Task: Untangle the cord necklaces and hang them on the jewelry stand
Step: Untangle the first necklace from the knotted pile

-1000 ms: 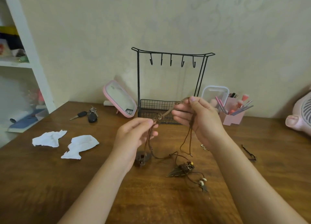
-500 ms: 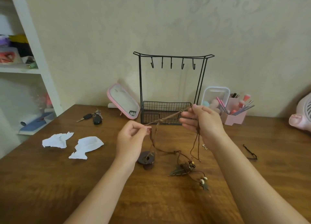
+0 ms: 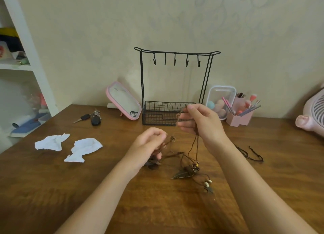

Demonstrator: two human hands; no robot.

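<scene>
Brown cord necklaces (image 3: 184,154) lie tangled on the wooden table between my hands. A leaf-shaped pendant (image 3: 183,173) and a strand with shell beads (image 3: 207,183) rest on the wood. My right hand (image 3: 199,124) is raised and pinches a cord loop, with strands hanging down to the tangle. Lower down, my left hand (image 3: 147,146) is blurred and closed on cords beside a dark round pendant (image 3: 153,164). The black wire jewelry stand (image 3: 175,86) stands behind at the wall, its several hooks bare.
Two crumpled white papers (image 3: 68,146) and car keys (image 3: 91,118) lie to the left. A pink mirror (image 3: 122,100), a clear box (image 3: 220,100), a pink brush holder (image 3: 240,114) and a pink fan (image 3: 313,114) line the back. A black cord (image 3: 249,153) lies right.
The cord stretched taut between my hands has gone slack. My left hand dropped toward the table and the round pendant; my right hand stayed raised with the loop.
</scene>
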